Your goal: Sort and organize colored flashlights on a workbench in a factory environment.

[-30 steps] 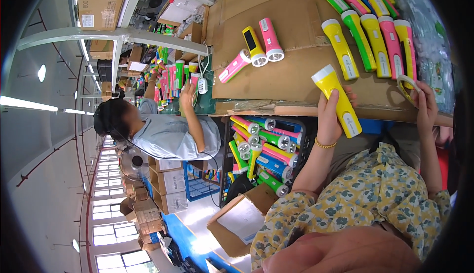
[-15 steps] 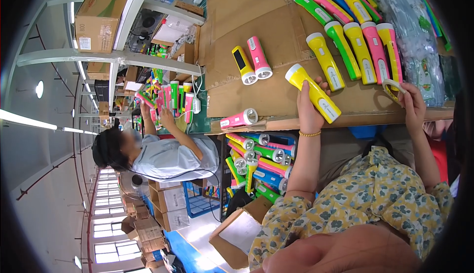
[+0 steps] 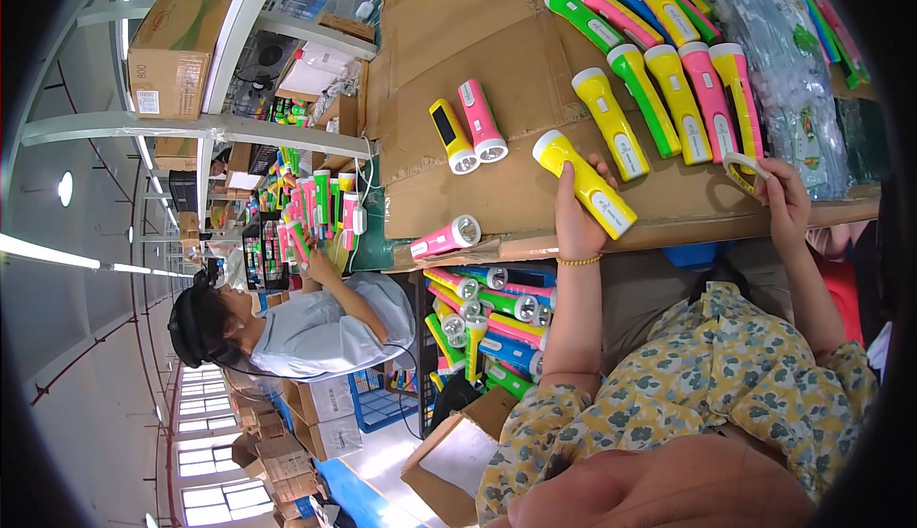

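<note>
The left hand (image 3: 576,215) is wrapped around a yellow plastic torch with a white head (image 3: 585,182), holding it slantwise just above the near edge of the cardboard-covered worktop (image 3: 478,41). The right hand (image 3: 785,205) pinches a small roll of clear tape (image 3: 742,171) between thumb and fingers, close to that same edge. Just beyond the tape lies a row of yellow, green and pink torches (image 3: 678,89), side by side. Nearer the middle of the worktop a yellow and pink pair (image 3: 468,125) lies touching, and a pink torch (image 3: 446,238) rests at the near edge. A co-worker in a grey shirt (image 3: 315,327) handles torches further along.
</note>
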Motion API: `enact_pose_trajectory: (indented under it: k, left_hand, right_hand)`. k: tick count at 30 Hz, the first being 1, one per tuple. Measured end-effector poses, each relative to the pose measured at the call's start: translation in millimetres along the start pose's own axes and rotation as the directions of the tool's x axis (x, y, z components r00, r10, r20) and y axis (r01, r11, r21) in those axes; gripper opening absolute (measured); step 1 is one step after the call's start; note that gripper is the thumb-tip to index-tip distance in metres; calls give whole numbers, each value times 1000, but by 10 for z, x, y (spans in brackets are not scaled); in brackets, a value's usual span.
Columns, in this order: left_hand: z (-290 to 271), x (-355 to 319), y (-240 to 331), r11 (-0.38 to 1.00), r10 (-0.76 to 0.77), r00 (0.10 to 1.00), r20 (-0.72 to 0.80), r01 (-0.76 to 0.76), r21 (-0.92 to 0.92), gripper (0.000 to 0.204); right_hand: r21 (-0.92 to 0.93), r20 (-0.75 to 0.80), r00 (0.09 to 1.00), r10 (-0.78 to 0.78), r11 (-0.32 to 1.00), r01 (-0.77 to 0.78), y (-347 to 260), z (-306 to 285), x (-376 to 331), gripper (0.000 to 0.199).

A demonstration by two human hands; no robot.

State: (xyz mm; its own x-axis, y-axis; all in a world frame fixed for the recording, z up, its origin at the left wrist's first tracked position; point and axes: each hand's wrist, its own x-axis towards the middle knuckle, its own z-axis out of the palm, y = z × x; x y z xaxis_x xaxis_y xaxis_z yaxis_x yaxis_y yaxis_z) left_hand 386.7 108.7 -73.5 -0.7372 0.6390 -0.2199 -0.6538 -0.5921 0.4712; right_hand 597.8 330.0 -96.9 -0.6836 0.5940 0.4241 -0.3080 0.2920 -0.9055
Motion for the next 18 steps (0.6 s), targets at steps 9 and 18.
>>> enact_pose_trajectory:
  k: [9,18]
  left_hand:
    - [0,13,18,1000,-3,1000,22,3,-17,28]
    - [-55,47,-24,999,-20,999,37,21,-24,28]
  right_hand:
    - [0,-1,1000,5,1000,-5,-27,-11,12,23]
    - [35,-4,1000,5,999,-5,50,-63,-31,23]
